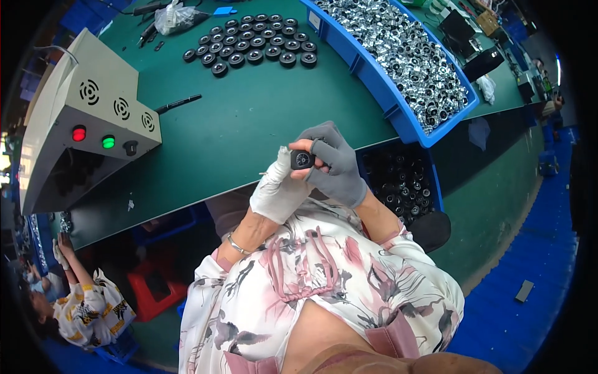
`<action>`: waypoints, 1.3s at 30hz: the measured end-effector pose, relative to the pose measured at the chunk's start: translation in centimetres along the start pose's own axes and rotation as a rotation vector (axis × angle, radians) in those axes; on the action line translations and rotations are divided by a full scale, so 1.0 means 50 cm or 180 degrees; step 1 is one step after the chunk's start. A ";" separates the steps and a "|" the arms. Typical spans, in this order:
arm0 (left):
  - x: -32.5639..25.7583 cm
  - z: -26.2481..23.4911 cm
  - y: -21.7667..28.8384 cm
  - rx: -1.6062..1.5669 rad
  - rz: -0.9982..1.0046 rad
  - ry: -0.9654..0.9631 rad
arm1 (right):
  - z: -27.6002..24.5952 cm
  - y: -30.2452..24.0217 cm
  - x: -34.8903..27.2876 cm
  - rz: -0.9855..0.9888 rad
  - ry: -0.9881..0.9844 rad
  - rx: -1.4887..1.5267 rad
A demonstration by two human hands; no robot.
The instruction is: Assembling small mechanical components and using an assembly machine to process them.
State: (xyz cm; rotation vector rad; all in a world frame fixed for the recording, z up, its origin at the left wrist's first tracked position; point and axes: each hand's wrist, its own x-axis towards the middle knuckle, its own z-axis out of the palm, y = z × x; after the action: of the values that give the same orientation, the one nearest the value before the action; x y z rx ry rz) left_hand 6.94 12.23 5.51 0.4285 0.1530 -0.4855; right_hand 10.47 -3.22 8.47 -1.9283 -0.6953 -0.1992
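A small black wheel (303, 159) with a spoked-looking face is held just in front of my body, over the table's near edge. My right hand (337, 167), in a grey glove with bare fingertips, is closed around the wheel from the right. My left hand (278, 189), in a white glove, presses on it from the left with its thumb upright; its other fingers are mostly hidden. On the green table (249, 112) ahead stand several similar black wheels (256, 43) in loose rows.
At far right, a long blue bin (398, 123) holds silvery parts; below it, another blue bin (439, 193) holds black wheels. A beige machine (93, 93) with red and green lights stands left, beside a black pen (179, 103). Another person (87, 305) sits lower left near a red stool (152, 290).
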 end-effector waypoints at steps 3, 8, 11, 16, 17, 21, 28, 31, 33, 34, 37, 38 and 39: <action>0.003 -0.010 0.007 0.0101 0.0001 -0.0156 | 0.007 0.004 0.004 -0.0266 0.0068 -0.0309; 0.005 -0.024 0.014 -0.0151 -0.0252 -0.0380 | 0.010 0.002 0.008 -0.0299 0.0343 -0.0232; 0.006 -0.019 0.010 -0.0040 -0.0262 -0.0086 | 0.006 0.003 0.014 -0.0277 0.0137 -0.0416; -0.006 -0.001 0.015 0.0079 -0.0074 -0.0224 | 0.012 -0.012 0.006 0.0156 0.0382 0.0122; -0.008 0.002 0.013 -0.0109 -0.0066 -0.0023 | 0.012 -0.014 0.003 0.0163 0.0393 0.0164; -0.008 0.013 0.003 -0.0358 0.0285 -0.0257 | 0.004 -0.023 -0.022 -0.0027 0.0887 -0.0386; -0.046 0.034 -0.003 0.1437 0.1280 0.0118 | -0.006 -0.042 -0.062 0.1439 0.0310 0.1236; -0.063 0.036 -0.001 0.1865 0.1272 0.0272 | 0.000 -0.047 -0.064 0.1252 0.0307 0.1123; -0.071 0.033 -0.003 0.2791 0.1698 0.0429 | 0.006 -0.048 -0.065 0.0337 0.0397 0.0268; -0.076 0.030 -0.003 0.2769 0.1761 0.0453 | 0.008 -0.048 -0.066 0.0394 0.0330 0.0270; -0.082 0.020 0.007 0.2729 0.1770 0.0198 | 0.010 -0.049 -0.067 -0.0047 0.0423 0.0422; -0.081 0.016 0.011 0.2727 0.1809 0.0185 | 0.008 -0.048 -0.067 0.0038 0.0301 0.0661; -0.079 0.013 0.015 0.2587 0.1676 0.0035 | 0.007 -0.047 -0.067 0.0067 0.0224 0.0912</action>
State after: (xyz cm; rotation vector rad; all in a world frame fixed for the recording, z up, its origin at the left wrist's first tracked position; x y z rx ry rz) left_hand 3.88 14.21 7.30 1.2283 -0.1596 0.0003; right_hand 6.37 -3.46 8.71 -1.6465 -0.6208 -0.1452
